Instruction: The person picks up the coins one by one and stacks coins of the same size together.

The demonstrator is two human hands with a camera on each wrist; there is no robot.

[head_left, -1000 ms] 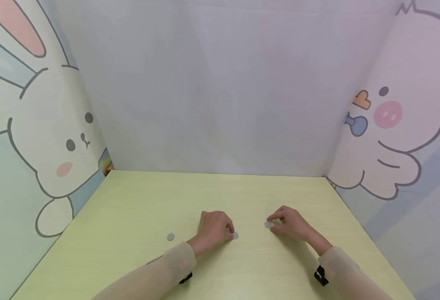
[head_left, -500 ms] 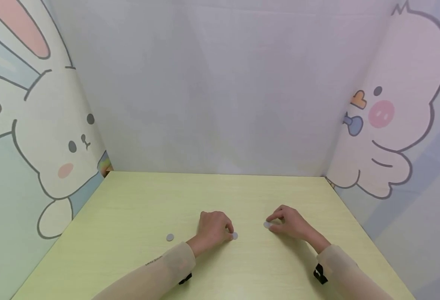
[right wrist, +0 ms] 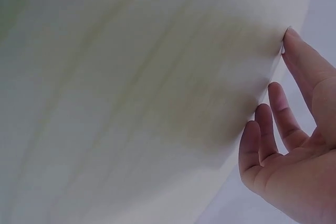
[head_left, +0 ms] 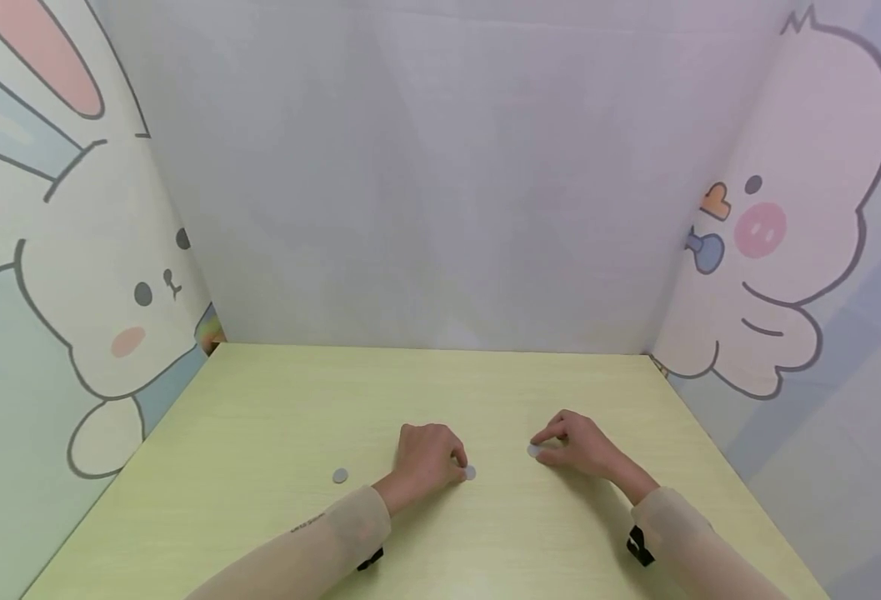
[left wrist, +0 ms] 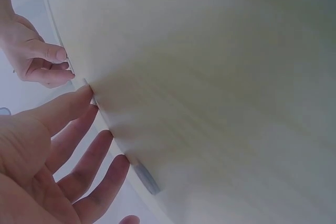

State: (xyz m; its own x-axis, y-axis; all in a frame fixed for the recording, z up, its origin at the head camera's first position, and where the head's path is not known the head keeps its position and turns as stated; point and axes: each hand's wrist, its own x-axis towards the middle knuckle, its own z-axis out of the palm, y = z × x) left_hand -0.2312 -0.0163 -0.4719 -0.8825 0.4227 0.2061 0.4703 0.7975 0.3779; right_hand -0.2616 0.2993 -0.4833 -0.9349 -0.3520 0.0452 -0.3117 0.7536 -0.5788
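Observation:
Three small flat grey discs, coin-like, lie on the table. My left hand [head_left: 427, 457] has its thumb and index finger at the left edge of the middle disc [head_left: 470, 472], pinching it against the tabletop. To the right, my right hand [head_left: 578, 446] pinches another disc [head_left: 534, 450] between index finger and thumb. The third disc [head_left: 340, 476] lies by itself, left of the left hand. In the left wrist view, a grey disc [left wrist: 147, 179] shows beyond the curved fingertips of the left hand [left wrist: 68, 156]. Fingers of the right hand [right wrist: 294, 129] touch the surface in the right wrist view.
The pale yellow-green table [head_left: 320, 392] ends at a plain pale backdrop [head_left: 440, 183]. Side panels carry a cartoon rabbit [head_left: 102, 308] on the left and a cartoon chick [head_left: 800, 250] on the right.

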